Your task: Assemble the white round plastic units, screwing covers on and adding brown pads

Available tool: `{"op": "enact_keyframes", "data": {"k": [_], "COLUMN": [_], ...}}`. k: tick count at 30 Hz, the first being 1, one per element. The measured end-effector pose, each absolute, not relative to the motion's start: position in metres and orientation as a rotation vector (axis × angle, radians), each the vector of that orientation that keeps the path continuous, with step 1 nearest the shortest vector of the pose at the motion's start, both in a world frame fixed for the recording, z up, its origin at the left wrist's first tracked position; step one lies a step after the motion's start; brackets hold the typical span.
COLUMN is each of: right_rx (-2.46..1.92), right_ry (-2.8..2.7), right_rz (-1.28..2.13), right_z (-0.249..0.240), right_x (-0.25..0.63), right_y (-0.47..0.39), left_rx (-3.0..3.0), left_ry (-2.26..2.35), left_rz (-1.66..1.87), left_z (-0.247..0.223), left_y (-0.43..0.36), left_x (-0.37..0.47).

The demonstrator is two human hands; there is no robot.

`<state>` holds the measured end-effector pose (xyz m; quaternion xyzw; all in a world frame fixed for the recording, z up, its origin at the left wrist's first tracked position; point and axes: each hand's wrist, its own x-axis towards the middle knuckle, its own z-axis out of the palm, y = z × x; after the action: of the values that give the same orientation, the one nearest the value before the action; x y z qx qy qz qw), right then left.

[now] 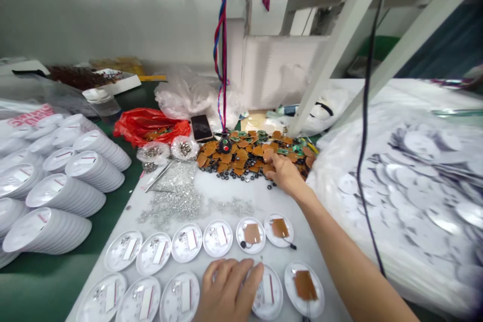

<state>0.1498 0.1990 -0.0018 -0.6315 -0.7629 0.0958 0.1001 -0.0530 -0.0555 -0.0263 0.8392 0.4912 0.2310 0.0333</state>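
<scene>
My right hand [281,171] reaches into a heap of brown circuit boards [237,158], fingers and thumb closed on the edge of one brown circuit board [268,154]. Small black round parts with leads lie among the boards. At the front, my left hand [230,287] rests palm down with its fingers apart, over the near row of white round covers. It partly hides a white round cover [267,293]; whatever lies under the palm is hidden. Brown boards sit in three covers at the right, one being the near cover [290,282]; the others show a white strip.
Stacked white covers [64,211] stand on the left. Small clear parts [173,201] and tweezers [158,177] lie mid-table. Behind are a red bag [132,123] and a phone [201,127]. Twisted wires [222,35] hang centrally. A plastic bag of white discs [415,186] fills the right.
</scene>
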Motion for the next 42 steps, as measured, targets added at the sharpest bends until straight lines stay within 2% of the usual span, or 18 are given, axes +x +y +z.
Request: {"op": "enact_keyframes", "data": {"k": [5,10,11,15,18,25,32,42], "right_rx": [-1.791,-1.617,-1.579,-1.455,-1.463,-1.503,-1.489,-1.384], "right_ry": [-2.098,-1.963,-1.969,-1.819,-1.782,-1.893,-2.129,-2.220], "right_rz": [0.373,0.478,0.578,1.594,1.793,1.461,1.094,0.799], "right_z": [0.023,0.059,0.062,0.047,0.028,0.008,-0.012,-0.021], "right_x": [0.153,0.180,0.186,0.194,0.185,0.165,0.163,0.161], "right_y": [0.183,0.104,0.084,0.018,-0.005,-0.011,-0.015,-0.018], "left_rx": [2.602,2.530,2.519,2.483,2.471,2.440,2.347,2.453], "left_ry": [1.443,1.455,1.455,1.438,1.416,1.394,1.380,1.409], "left_rz": [0.656,0.587,0.582,0.619,0.715,0.829,0.710,0.832], "left_z": [-0.039,-0.045,-0.046,-0.049,-0.057,-0.063,-0.048,-0.068], "left_y": [-0.054,-0.053,-0.053,-0.053,-0.054,-0.054,-0.054,-0.054], "left_x": [-0.048,-0.043,-0.042,-0.041,-0.040,-0.039,-0.040,-0.037]}}
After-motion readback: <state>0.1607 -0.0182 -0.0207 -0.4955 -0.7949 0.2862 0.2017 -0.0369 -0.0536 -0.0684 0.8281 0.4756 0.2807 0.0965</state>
